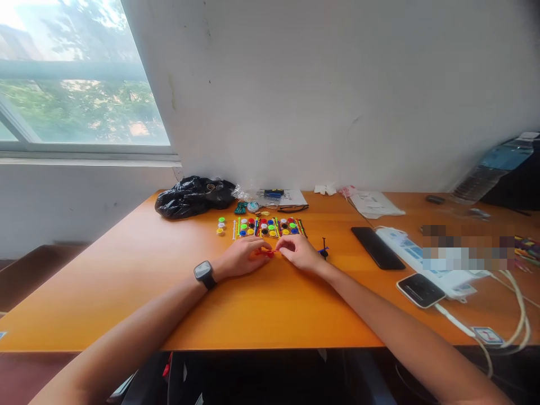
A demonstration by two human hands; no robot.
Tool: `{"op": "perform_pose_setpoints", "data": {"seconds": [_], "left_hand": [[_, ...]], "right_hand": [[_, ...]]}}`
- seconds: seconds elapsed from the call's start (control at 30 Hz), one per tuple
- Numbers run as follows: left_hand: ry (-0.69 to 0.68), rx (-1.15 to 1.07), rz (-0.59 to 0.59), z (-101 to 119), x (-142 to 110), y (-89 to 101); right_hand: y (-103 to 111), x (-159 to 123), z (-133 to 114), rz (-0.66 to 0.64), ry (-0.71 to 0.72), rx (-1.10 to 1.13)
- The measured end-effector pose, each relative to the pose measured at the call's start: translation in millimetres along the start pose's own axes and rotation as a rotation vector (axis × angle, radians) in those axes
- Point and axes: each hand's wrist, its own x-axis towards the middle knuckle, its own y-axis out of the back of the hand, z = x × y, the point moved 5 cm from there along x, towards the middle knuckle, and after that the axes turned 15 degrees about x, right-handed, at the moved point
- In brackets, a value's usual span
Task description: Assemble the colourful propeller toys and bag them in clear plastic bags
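Stretched palm-down from both lower corners, pinching a small red piece (270,254) just below centre with left hand (241,256) and right hand (300,253)

A watch (204,271) with a glossy, pale grey, squarish screen, rounded corners, dark edging and a plain black band (210,283) circles the left wrist (216,270). The left hand (241,256), right hand (300,253) and forearms (158,315) are bare.
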Motion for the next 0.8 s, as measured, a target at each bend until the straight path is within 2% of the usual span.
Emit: {"op": "perform_pose_setpoints", "data": {"seconds": [0.17,0.47,0.8], "left_hand": [[-0.038,-0.03,-0.034,3,0,-0.7],[-0.094,0.031,-0.016,6,1,0.7],[-0.14,0.123,-0.024,11,-2,-5.4]], "right_hand": [[-1,-1,0,0.018,-0.008,-0.116],[-5,-8,-17,0.004,0.007,-0.298],[-6,-8,-15,0.014,0.055,-0.352]]}}
